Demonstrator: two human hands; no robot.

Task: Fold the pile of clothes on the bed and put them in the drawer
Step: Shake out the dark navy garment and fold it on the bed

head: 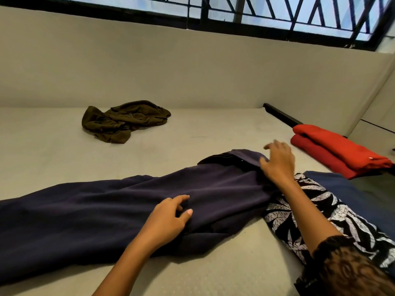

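Left hand (166, 216) rests on navy garment (85, 210), right hand (277, 161) touches its end

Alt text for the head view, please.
Two bare hands lie on a long navy garment spread across a bed: the left hand at its middle, the right hand at its far end. A crumpled olive garment lies farther back; folded red clothes sit at right.

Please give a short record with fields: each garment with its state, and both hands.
navy garment: laid out long across the bed
olive garment: crumpled, far side
red garment: folded, at right
leaf-print cloth: right of navy garment
left hand: rests on navy garment's middle
right hand: fingers spread, touches its far end
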